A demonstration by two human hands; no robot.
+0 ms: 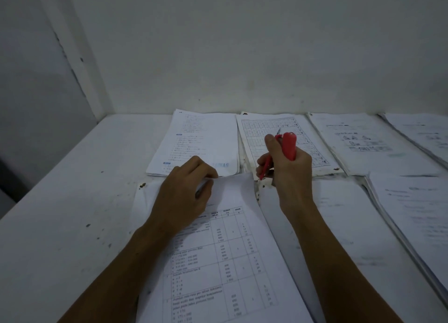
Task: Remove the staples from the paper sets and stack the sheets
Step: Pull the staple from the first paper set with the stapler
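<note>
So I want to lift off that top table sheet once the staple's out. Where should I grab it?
Take the far edge of the table sheet, beside the left hand, coming from the wall side. That edge already curls up off the pile, so fingers can likely slip under; the rest lies flat. The right hand holds the red tool.

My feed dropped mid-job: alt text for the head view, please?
The left hand presses the top of a printed paper set while the right hand grips a red staple remover. More paper stacks cover the white table.

Both forearms are bare, no sleeves, rings or watch on the left hand [181,191] or right hand [291,167].
</note>
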